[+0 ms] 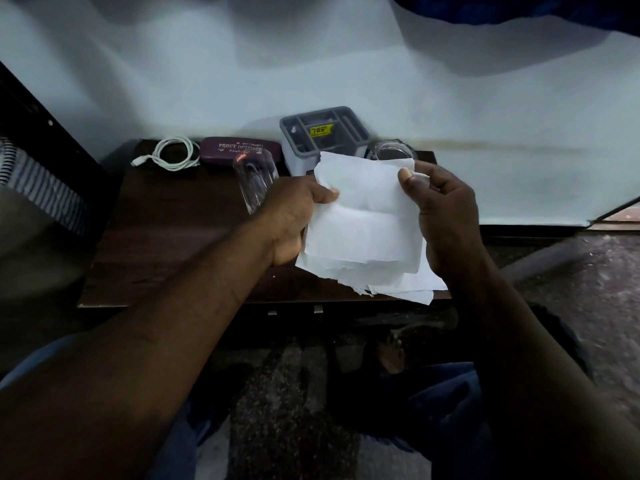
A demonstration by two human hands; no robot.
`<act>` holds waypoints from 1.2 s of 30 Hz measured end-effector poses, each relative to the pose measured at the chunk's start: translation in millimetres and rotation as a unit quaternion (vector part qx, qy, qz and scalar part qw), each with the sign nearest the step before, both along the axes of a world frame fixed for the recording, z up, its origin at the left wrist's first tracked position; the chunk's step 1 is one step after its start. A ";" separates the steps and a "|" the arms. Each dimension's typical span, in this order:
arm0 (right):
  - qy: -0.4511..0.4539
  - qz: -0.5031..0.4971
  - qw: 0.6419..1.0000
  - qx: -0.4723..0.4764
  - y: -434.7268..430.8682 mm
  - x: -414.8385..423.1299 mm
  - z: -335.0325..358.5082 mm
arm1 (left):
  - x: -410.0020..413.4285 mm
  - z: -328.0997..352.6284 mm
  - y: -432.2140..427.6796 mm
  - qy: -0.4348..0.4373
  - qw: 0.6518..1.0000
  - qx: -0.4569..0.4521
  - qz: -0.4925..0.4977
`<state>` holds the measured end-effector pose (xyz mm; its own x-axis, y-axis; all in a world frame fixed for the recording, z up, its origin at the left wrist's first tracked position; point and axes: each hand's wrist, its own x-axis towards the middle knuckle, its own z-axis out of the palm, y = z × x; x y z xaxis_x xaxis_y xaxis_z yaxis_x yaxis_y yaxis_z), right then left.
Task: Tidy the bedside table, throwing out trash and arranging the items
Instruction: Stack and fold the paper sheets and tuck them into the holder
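Left hand (294,216): fingers curled under and thumb pressed on top of the left edge of a stack of white paper sheets (367,230), clamped on it. Right hand (440,216): thumb and curled fingers pinching the stack's upper right corner, also closed on it. Paper sheets: several loose layers held between the two hands, above the front right part of the bedside table (166,244); the lower edges are ragged and uneven and fan out below the right wrist, over the table's front edge. Bedside table: dark wood top. Clear tumbler (254,181), red "cello" label: just beyond the left hand's knuckles. Purple spectacle case (225,150), printed "PRINCE OPTI...": at the table's back edge, behind the tumbler. White cable (173,154): coiled, left of the case at the back left corner. Grey organiser box (322,133), divided compartments, yellow price sticker inside: at the back, partly hidden by the top of the sheets. Second clear glass (393,150): right of the box, behind the sheets' upper right corner. White cloth (311,64): draped behind the table.
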<state>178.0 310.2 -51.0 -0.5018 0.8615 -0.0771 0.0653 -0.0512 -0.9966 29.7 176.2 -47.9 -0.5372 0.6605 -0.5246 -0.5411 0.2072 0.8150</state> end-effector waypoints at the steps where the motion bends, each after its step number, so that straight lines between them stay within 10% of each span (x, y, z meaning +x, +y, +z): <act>1: 0.004 -0.001 1.000 0.000 -1.1 -0.2 0.4 | 0.3 0.4 -0.5 -0.003 1.000 -0.002 -0.001; 16: 0.022 0.022 0.979 -0.199 -5.4 -2.2 -0.9 | -1.9 -6.5 1.9 -0.029 0.999 0.012 0.031; 36: -0.046 0.007 0.990 -0.133 -6.6 -5.0 -4.4 | -4.7 -10.9 1.6 0.013 0.999 0.022 0.023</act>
